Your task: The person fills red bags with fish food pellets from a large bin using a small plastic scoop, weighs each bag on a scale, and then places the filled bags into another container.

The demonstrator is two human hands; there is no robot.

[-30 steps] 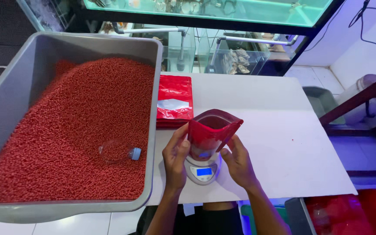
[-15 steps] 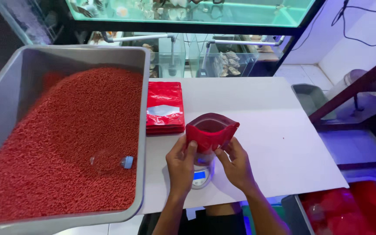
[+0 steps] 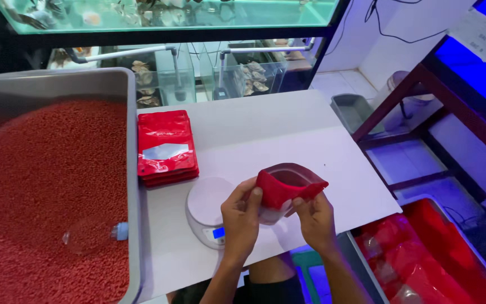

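Both hands, left hand [image 3: 242,217] and right hand [image 3: 314,219], pinch a soft, light-looking red pouch [image 3: 284,188] by its open rim, just right of a white scale [image 3: 208,211] on the tabletop [image 3: 288,135].

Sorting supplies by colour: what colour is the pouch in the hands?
Red pouch, held by both hands, left and right; head view.

Red stand-up pouch [image 3: 286,189] with a clear lower window, mouth open and tipped to the right. Pinched at its left edge and at its right edge, hanging between both grips, just right of white scale [image 3: 209,209].
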